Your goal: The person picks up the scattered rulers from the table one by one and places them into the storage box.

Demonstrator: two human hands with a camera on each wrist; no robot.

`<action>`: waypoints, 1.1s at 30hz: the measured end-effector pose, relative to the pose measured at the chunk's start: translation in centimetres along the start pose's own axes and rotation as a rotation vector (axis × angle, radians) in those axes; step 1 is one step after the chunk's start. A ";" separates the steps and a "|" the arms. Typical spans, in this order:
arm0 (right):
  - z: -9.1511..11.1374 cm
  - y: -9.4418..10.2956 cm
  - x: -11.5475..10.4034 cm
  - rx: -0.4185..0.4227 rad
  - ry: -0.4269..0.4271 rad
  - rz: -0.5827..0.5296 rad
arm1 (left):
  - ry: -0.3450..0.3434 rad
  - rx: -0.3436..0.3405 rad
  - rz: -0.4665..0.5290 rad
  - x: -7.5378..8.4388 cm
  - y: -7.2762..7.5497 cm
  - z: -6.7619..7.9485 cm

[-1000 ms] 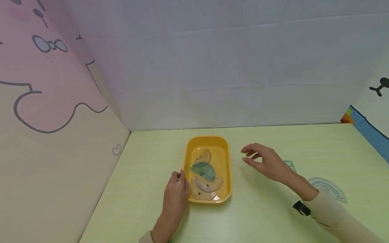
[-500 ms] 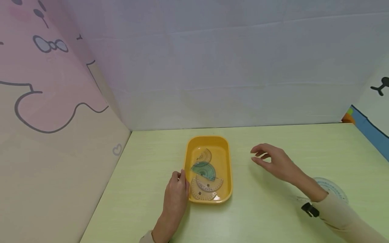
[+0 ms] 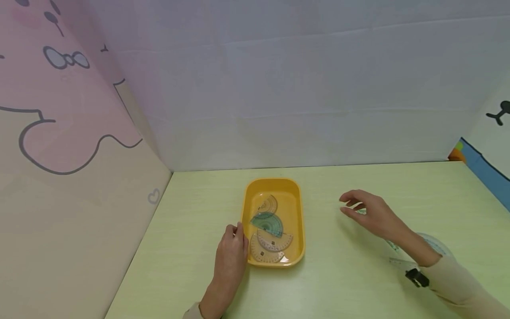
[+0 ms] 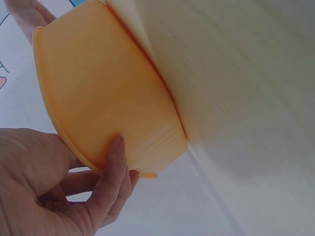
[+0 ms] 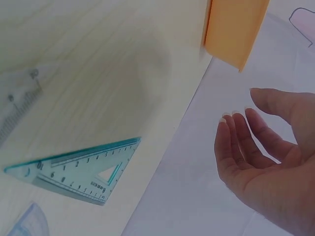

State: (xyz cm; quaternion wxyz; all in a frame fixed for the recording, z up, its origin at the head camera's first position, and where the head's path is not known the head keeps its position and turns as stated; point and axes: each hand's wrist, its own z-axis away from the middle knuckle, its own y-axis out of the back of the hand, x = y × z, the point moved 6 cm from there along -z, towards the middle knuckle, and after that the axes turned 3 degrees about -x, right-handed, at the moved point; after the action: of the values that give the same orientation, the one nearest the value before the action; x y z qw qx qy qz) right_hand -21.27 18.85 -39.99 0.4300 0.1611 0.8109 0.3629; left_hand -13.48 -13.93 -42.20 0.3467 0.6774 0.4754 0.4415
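Observation:
My left hand (image 3: 230,257) holds the left side of a yellow tray (image 3: 292,206). Its fingers (image 4: 114,162) curl over the tray rim in the left wrist view. Inside lie a green protractor (image 3: 272,226) and several clear ones, among them a small protractor (image 3: 271,204) at the far end. To the tray's right, my right hand (image 3: 372,215) hovers over the table, fingers loosely bent, thumb apart, nothing between them. Below it is a green triangular set square (image 5: 81,172), partly hidden by the hand and wrist in the head view.
A large clear protractor (image 3: 436,245) lies on the table (image 3: 334,283), partly under the right forearm. Beside it is a clear piece with ruler markings (image 5: 17,98), mostly hidden by the sleeve in the head view. A white wall (image 3: 303,97) closes the back.
My right hand has drifted right, away from the tray, with its fingers in the same loose bend. My left hand and the tray have stayed put.

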 end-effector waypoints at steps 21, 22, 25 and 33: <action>1.8 1.1 3.4 -0.033 -0.076 0.081 | -0.008 0.014 -0.013 0.1 0.1 0.0; 1.8 1.1 3.6 -0.038 -0.085 0.087 | -0.007 0.013 -0.013 0.1 0.1 0.0; 2.1 1.3 3.9 -0.056 -0.117 0.098 | -0.005 0.010 -0.014 0.0 0.0 0.0; 2.5 1.5 5.0 -0.139 -0.221 0.097 | 0.001 0.008 -0.018 0.1 0.1 0.0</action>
State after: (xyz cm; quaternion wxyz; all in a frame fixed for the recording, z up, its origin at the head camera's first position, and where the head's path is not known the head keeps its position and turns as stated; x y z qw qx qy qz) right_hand -22.17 23.85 -42.75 0.5087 0.2089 0.7228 0.4185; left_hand -13.43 -13.89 -42.04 0.3476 0.6740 0.4837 0.4369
